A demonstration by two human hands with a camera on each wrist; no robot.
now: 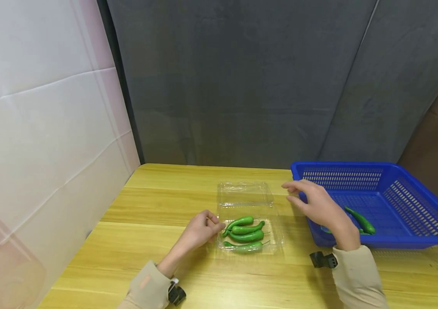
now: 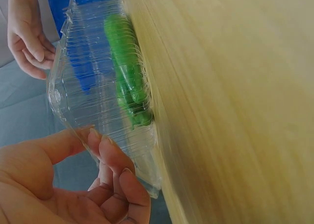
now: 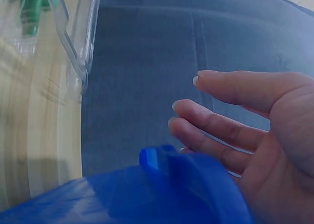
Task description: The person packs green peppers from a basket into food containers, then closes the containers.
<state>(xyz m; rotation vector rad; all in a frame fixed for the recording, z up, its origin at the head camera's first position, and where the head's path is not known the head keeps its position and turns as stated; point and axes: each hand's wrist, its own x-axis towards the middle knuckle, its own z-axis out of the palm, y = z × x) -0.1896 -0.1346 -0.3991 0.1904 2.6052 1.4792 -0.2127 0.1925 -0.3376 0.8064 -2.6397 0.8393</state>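
Note:
A clear plastic clamshell box (image 1: 276,234) lies on the table with its lid (image 1: 245,194) folded back, away from me. Several green chili peppers (image 1: 246,237) rest in its base. My left hand (image 1: 202,228) pinches the box's left rim between thumb and fingers, as the left wrist view shows at the near edge (image 2: 105,136). My right hand (image 1: 317,205) hangs over the left rim of a blue basket (image 1: 415,243), its fingers loosely bent and apart, with nothing in them. Inside the basket lies a green chili pepper (image 1: 362,221); others near it are partly hidden by my right wrist.
The wooden table (image 1: 134,257) carries the box at its middle and the basket on the right. A grey curtain (image 1: 222,86) hangs behind the far edge, and a white curtain (image 1: 49,128) stands along the left. Black cameras sit on both wrists.

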